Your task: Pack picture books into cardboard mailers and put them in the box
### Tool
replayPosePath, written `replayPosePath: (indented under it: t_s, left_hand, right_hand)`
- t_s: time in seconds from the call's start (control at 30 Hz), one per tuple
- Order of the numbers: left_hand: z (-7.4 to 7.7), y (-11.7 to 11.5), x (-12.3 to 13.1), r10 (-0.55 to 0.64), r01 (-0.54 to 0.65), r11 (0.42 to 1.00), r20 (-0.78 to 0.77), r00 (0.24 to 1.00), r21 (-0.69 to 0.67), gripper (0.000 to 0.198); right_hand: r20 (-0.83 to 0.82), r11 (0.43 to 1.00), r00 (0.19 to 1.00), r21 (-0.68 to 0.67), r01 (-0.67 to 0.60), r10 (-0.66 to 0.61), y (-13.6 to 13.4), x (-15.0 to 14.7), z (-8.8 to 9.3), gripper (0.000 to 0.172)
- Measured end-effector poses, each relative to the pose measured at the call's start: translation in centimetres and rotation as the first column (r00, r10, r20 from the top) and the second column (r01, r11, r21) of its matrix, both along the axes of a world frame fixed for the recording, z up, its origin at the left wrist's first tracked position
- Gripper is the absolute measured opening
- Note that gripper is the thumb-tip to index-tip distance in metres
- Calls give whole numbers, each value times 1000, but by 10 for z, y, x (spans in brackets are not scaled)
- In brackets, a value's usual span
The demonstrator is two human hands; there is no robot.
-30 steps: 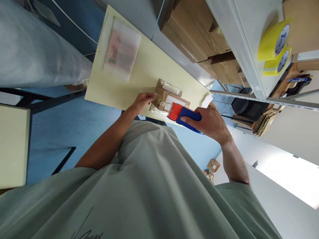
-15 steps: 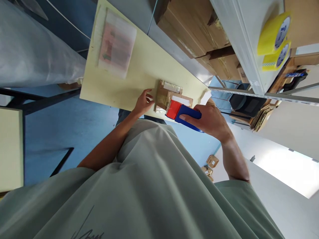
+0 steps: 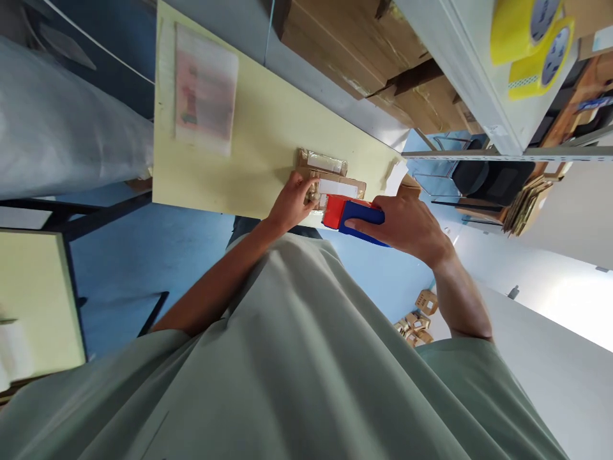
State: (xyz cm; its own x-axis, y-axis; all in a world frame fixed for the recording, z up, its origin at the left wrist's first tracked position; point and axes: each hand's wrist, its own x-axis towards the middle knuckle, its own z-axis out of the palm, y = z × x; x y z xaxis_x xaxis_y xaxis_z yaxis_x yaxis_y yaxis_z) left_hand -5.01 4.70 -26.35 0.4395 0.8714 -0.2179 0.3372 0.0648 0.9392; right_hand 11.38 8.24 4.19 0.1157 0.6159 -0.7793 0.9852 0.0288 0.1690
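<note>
A person in a green shirt is standing at the near edge of a pale table [image 3: 268, 128]. The left hand [image 3: 290, 206] is curling its fingers round the near-left end of a small cardboard parcel [image 3: 338, 186], pinning it to the tabletop. Just to the right, the right hand [image 3: 407, 223] is gripping a tape dispenser [image 3: 352, 214], fingers wrapped closed round it and its red head touching the parcel. The parcel looks light and stiff. Its taped faces are likely slick, so the bare cardboard edges look the safer hold. Farther left a clear packet [image 3: 205, 89] is lying. Beyond, cartons [image 3: 345, 45] and yellow tape rolls [image 3: 531, 32] are sitting on shelves.
</note>
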Motion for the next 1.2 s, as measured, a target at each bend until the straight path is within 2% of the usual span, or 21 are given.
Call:
replayPosePath:
  t_s: [0.13,0.23,0.37,0.47,0.57,0.67,0.8,0.97,1.07,1.2]
  left_hand:
    - [-5,-1,-5,-1,-1,999,-46,999,-52,62]
    - [-7,1,-9,-29,22,997,-86,996,-73,66]
    - [-9,6,-11,-66,56,995,-121,990,-81,72]
    - [-6,12,-14,-70,55,993,-146,987,-105,73]
    - [1,15,-16,-52,29,992,-186,981,-124,72]
    - [12,15,-15,-8,-19,991,-208,978,-130,71]
    - [27,8,-2,124,-170,973,-267,956,-158,79]
    - [27,-4,27,360,-428,898,-386,849,-104,42]
    - [20,-9,37,431,-485,874,-399,809,-39,33]
    - [15,-11,39,478,-516,856,-418,772,25,32]
  right_hand:
    - [-1,1000,1000,-10,25,-25,-1,36,-11,72]
    - [-1,998,999,-22,53,-53,-2,69,-28,71]
    - [-23,995,997,-63,74,-76,-3,105,-62,69]
    - [-55,988,992,-108,108,-115,-4,120,-94,66]
    - [-100,985,986,-118,124,-137,-7,128,-123,64]
    - [-146,989,981,-93,117,-129,-10,134,-143,67]
    - [-200,987,968,-88,136,-151,-14,143,-152,67]
    - [-246,985,955,-87,151,-168,-19,148,-154,62]
    - [-265,984,948,-82,161,-177,-22,148,-155,63]
    - [-329,983,926,-78,169,-185,-24,153,-155,62]
